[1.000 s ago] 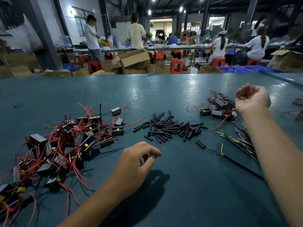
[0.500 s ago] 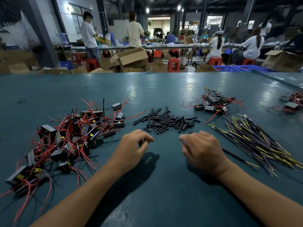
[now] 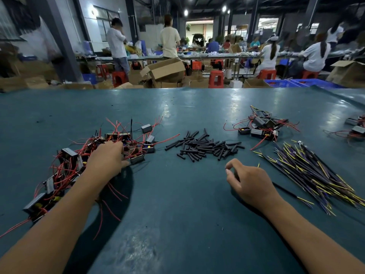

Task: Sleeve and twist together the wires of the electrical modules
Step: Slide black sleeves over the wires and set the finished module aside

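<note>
A heap of black electrical modules with red wires lies on the left of the teal table. My left hand rests on top of that heap; its fingertips are hidden among the modules and wires. A pile of short black sleeves sits in the middle. My right hand lies on the table in front of the sleeves, fingers loosely curled and holding nothing. To its right fans out a bundle of black, yellow and purple wires.
A smaller cluster of modules lies behind the wire bundle, and a few more modules at the right edge. One loose black wire trails beside my right wrist. Beyond the table are cardboard boxes, red stools and seated and standing people.
My left hand has moved left and forward from the bare table onto the module heap. My right hand came back from the far right cluster and now rests near the sleeves.
</note>
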Action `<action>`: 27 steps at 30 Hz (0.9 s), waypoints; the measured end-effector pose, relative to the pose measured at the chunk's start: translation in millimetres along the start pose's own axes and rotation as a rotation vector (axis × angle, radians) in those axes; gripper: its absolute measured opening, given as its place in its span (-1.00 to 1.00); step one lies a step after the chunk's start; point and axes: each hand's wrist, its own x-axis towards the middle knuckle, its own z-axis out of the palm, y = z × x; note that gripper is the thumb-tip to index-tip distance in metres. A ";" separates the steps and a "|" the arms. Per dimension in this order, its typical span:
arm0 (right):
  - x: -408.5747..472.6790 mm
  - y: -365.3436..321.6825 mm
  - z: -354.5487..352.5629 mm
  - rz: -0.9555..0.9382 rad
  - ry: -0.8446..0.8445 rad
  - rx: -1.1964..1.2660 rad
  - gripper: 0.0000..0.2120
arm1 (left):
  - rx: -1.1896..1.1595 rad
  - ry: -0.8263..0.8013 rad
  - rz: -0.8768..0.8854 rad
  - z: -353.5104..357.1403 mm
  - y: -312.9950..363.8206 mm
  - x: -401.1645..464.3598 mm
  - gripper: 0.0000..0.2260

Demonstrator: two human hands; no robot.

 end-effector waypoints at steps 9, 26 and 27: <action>1.8 6.6 0.0 0.053 -0.042 0.120 -0.98 | 0.092 0.195 -0.040 11.7 10.6 1.9 -0.83; 3.7 6.9 0.6 0.067 -0.095 0.184 -0.97 | -0.394 -0.038 0.130 -22.2 26.2 -11.6 -0.70; 4.0 5.9 0.1 0.066 -0.091 0.189 -0.97 | -0.625 -0.053 0.142 -29.1 28.8 -16.1 -0.74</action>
